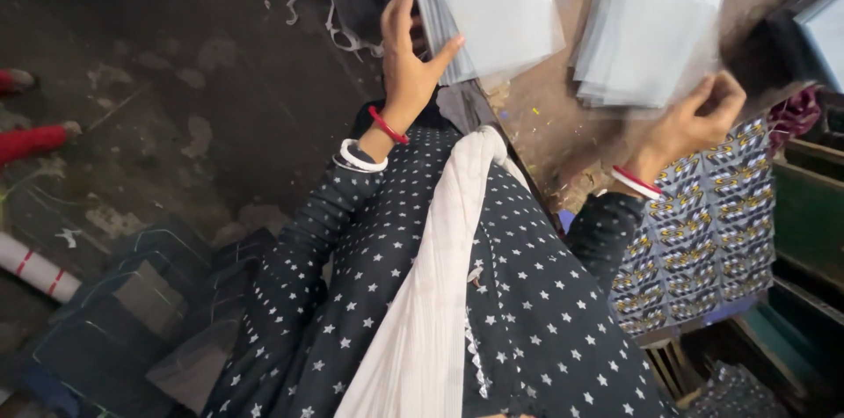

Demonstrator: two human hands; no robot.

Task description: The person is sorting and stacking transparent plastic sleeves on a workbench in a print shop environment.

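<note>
My left hand [409, 58] is raised with fingers spread against the lower left edge of a stack of clear plastic sheets [492, 0], thumb pressing on its face. My right hand [699, 119] grips the bottom corner of a second stack of clear plastic sheets [655, 18]. Both stacks hang over a brown table top [549, 119]. Red and white bangles circle each wrist. My dark star-dotted sleeves and a white scarf [440, 295] fill the lower middle of the view.
A pile of patterned printed sheets [703, 233] lies below my right wrist. Green crates [809, 216] stand at the right edge. Dark folded cartons [132, 312] sit at lower left on a stained concrete floor [176, 75], with white scraps and a white tube [35, 268].
</note>
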